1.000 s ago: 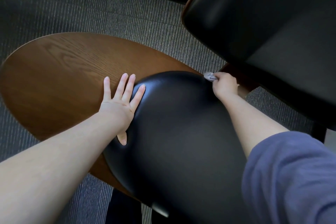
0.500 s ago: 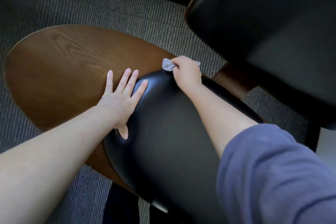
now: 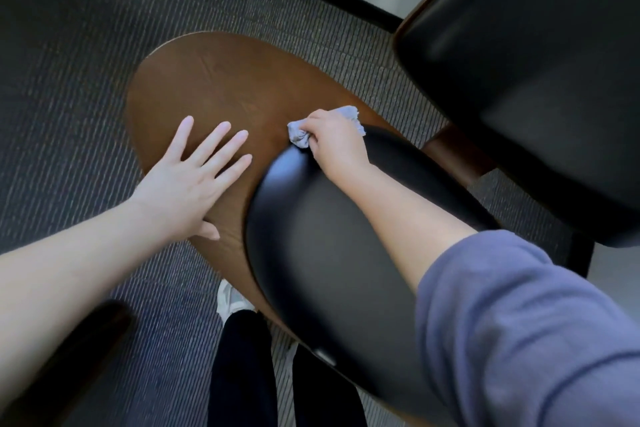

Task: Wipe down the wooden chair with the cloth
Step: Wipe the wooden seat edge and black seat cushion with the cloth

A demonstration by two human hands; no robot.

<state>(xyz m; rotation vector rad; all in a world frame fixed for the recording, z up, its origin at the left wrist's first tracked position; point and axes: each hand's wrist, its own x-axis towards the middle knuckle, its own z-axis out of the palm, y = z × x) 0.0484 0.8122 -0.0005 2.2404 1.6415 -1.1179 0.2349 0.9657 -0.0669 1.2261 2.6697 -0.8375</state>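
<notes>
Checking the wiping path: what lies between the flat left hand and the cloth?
In the head view, only bare wood of the chair lies between the left hand and the cloth the right hand grips.

I count two hands, one left hand [image 3: 187,180] and one right hand [image 3: 334,142], and one cloth [image 3: 299,135]. There is one wooden chair [image 3: 214,87] with one black cushion [image 3: 329,236], and one second black chair [image 3: 536,80]. One blue sleeve [image 3: 536,340] and one white shoe [image 3: 232,300] show too.
</notes>
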